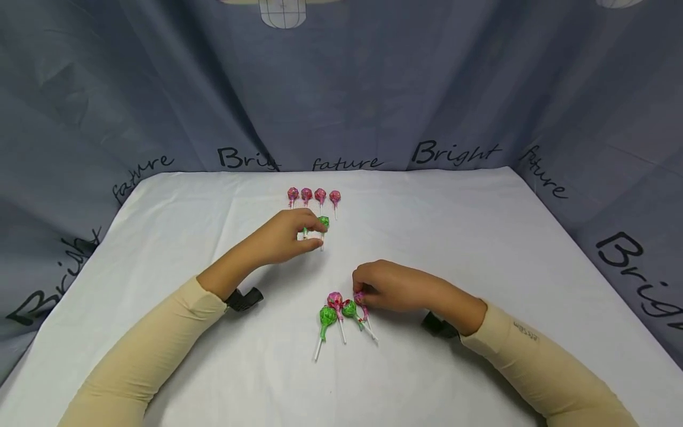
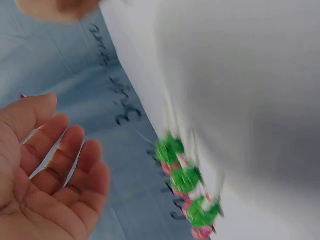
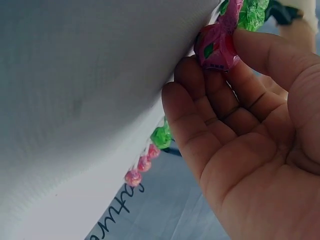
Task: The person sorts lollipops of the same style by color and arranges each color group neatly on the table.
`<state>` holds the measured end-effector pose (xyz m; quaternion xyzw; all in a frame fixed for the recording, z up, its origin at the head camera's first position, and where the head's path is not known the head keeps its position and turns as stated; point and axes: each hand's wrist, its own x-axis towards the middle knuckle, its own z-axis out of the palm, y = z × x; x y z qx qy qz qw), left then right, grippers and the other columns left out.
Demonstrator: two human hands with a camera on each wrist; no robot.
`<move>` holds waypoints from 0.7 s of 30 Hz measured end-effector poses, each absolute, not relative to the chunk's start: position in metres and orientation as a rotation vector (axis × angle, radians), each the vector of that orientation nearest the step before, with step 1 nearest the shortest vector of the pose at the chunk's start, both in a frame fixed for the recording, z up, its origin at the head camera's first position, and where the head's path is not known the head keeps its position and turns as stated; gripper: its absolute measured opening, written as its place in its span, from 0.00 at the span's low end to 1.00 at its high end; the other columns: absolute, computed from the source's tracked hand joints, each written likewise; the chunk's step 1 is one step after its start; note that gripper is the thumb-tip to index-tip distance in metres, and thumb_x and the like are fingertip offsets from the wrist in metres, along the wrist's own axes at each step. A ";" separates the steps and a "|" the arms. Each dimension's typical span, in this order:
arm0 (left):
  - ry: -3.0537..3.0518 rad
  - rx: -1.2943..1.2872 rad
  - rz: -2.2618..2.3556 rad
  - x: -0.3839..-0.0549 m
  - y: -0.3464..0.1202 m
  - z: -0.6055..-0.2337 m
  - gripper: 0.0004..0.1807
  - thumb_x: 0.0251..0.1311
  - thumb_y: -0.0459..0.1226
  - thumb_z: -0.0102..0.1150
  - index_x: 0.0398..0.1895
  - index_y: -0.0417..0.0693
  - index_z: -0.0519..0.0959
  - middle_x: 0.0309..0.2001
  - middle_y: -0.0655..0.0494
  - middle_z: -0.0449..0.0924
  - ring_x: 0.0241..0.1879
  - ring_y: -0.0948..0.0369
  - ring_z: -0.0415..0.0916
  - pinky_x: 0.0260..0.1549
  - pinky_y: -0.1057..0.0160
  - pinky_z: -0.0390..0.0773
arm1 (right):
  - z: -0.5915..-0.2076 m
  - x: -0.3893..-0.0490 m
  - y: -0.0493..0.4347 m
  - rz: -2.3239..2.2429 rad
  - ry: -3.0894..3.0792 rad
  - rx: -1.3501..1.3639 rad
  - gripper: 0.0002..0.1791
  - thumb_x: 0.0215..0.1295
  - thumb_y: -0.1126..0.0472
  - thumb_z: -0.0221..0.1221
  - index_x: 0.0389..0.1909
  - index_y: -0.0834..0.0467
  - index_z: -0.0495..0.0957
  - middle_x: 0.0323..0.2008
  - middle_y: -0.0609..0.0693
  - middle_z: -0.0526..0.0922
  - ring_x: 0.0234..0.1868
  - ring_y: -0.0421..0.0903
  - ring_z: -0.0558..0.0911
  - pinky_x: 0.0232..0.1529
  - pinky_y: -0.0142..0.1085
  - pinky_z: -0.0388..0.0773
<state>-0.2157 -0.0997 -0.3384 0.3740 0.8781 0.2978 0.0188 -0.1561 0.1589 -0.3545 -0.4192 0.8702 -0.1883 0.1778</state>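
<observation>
The right hand (image 1: 392,286) pinches a pink-wrapped round lollipop (image 1: 360,297) at the right of a near cluster, beside two green-wrapped round lollipops (image 1: 328,316) and another pink lollipop (image 1: 335,299). The left hand (image 1: 285,237), fingers loosely parted and empty, is by a green lollipop row (image 1: 324,221), nearer than four pink lollipops (image 1: 320,194) on the white cloth (image 1: 453,225).

Pink lollipops (image 1: 334,196), six: four far, two near. Green lollipops (image 1: 327,316), five: two near, seemingly three far, partly hidden from here. One left hand (image 1: 290,235), one right hand (image 1: 392,286).
</observation>
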 end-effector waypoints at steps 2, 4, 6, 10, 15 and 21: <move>2.690 1.204 0.919 -0.202 -0.101 -0.339 0.12 0.62 0.36 0.67 0.47 0.44 0.84 0.45 0.53 0.82 0.43 0.52 0.78 0.43 0.55 0.77 | -0.354 -0.156 0.158 -0.533 2.467 -1.186 0.04 0.66 0.64 0.63 0.33 0.52 0.79 0.31 0.38 0.75 0.34 0.38 0.73 0.39 0.33 0.74; 2.641 1.259 0.883 -0.189 -0.099 -0.341 0.12 0.62 0.37 0.67 0.47 0.44 0.84 0.44 0.53 0.82 0.42 0.55 0.78 0.42 0.56 0.77 | -0.353 -0.156 0.158 -0.538 2.468 -1.187 0.05 0.67 0.63 0.63 0.33 0.51 0.78 0.31 0.38 0.75 0.34 0.38 0.73 0.39 0.33 0.74; 2.588 1.303 0.831 -0.178 -0.098 -0.343 0.11 0.62 0.37 0.67 0.46 0.45 0.84 0.44 0.55 0.81 0.43 0.58 0.77 0.43 0.58 0.77 | -0.353 -0.156 0.158 -0.545 2.471 -1.194 0.05 0.67 0.63 0.63 0.33 0.51 0.78 0.31 0.38 0.75 0.33 0.38 0.73 0.38 0.33 0.74; 2.480 1.350 0.754 -0.162 -0.093 -0.349 0.08 0.61 0.37 0.67 0.43 0.49 0.85 0.42 0.61 0.80 0.42 0.63 0.77 0.44 0.63 0.76 | -0.354 -0.157 0.158 -0.561 2.470 -1.200 0.05 0.67 0.63 0.63 0.32 0.51 0.78 0.30 0.38 0.75 0.33 0.38 0.73 0.38 0.33 0.74; 2.380 1.356 0.750 -0.152 -0.091 -0.351 0.08 0.57 0.34 0.69 0.40 0.50 0.85 0.39 0.63 0.79 0.40 0.62 0.77 0.44 0.64 0.76 | -0.354 -0.157 0.159 -0.558 2.474 -1.199 0.05 0.66 0.64 0.63 0.32 0.51 0.78 0.31 0.38 0.75 0.33 0.38 0.73 0.38 0.33 0.74; 2.311 1.373 0.757 -0.147 -0.088 -0.352 0.07 0.54 0.32 0.72 0.35 0.48 0.84 0.33 0.63 0.77 0.34 0.66 0.76 0.39 0.69 0.76 | -0.354 -0.157 0.158 -0.562 2.471 -1.193 0.05 0.66 0.64 0.63 0.32 0.51 0.78 0.31 0.38 0.75 0.33 0.38 0.73 0.38 0.33 0.74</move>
